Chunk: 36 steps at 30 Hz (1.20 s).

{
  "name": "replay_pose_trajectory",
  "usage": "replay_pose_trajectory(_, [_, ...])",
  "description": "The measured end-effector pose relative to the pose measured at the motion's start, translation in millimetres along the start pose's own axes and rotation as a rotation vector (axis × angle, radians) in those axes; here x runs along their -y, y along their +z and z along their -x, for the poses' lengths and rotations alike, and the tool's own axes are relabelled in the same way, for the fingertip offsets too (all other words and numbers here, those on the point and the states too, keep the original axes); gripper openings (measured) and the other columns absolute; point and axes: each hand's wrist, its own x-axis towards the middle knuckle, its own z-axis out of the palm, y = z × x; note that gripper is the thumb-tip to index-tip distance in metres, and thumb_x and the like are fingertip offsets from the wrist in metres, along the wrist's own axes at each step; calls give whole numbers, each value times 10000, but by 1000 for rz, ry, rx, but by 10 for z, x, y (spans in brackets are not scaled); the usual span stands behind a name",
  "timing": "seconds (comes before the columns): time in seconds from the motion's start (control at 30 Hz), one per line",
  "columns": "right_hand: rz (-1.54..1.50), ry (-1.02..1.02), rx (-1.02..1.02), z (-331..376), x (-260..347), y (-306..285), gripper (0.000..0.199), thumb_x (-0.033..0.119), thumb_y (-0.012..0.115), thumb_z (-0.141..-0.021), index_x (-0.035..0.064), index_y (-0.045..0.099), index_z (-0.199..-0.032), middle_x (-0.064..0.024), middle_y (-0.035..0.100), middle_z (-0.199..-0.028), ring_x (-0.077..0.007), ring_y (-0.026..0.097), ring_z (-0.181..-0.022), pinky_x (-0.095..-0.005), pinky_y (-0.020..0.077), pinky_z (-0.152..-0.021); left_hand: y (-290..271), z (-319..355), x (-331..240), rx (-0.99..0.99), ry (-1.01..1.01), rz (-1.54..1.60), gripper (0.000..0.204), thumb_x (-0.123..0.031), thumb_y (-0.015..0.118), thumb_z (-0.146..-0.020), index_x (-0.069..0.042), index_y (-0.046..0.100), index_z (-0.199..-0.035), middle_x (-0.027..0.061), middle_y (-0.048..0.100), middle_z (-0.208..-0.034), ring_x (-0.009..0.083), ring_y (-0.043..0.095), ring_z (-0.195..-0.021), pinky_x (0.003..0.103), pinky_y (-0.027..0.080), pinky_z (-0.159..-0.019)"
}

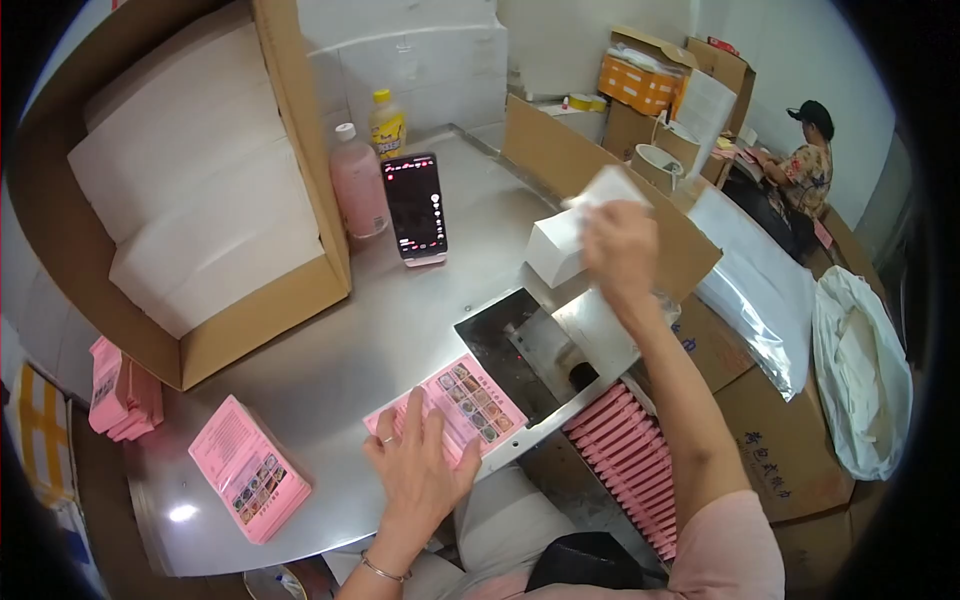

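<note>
My left hand lies with its fingers spread flat on a pink printed sleeve that shows rows of small pictures, near the table's front edge. My right hand is raised over the right side of the table and blurred by motion. Its fingers are closed on white folded tissue paper. Just below and left of it is a white block of folded tissue. A stack of pink printed sleeves sits at the left front.
A dark rectangular opening is set in the metal table. Behind it are a phone on a stand, a pink bottle and a yellow bottle. A carton holds white stacks. Pink packets line up below right. Another person sits far right.
</note>
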Motion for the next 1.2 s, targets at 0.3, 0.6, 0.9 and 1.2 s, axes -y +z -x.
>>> replay_pose_trajectory(0.3, [144, -165, 210, -6, 31, 400, 138, 159, 693, -752, 71, 712, -856, -71, 548, -837, -253, 532, -896, -416, 397, -755, -18, 12, 9, 14, 2, 10, 512, -400, 738, -759, -31, 636, -1100, 150, 533, -1377, 396, 436, -1220, 499, 312, -960])
replay_pose_trajectory(0.6, [-15, -94, 280, 185, 39, 473, 177, 220, 676, -838, 51, 720, -869, -96, 562, -841, -274, 538, -895, -430, 417, -775, -31, 10, -13, -35, -30, -43, 491, -423, 730, -779, -44, 646, -1080, 148, 539, -1348, 400, 417, -1227, 534, 298, -961])
replay_pose_trajectory(0.9, [-130, 16, 320, 241, -100, 472, 181, 144, 667, -803, 28, 722, -931, -142, 549, -850, -316, 536, -872, -452, 449, -759, -176, -51, -45, 147, -27, -9, 541, -435, 728, -799, -28, 632, -1142, 145, 570, -1178, 351, 508, -1003, 481, 377, -845])
replay_pose_trajectory(1.2, [-536, -540, 736, 888, 1331, -756, 345, 92, 588, -837, -47, 613, -1152, -226, 622, -1194, -428, 597, -1164, -583, 430, -1039, -219, 53, 86, 223, 82, 255, 647, -314, 740, -713, -72, 559, -1285, 176, 528, -1060, 347, 521, -908, 453, 414, -774])
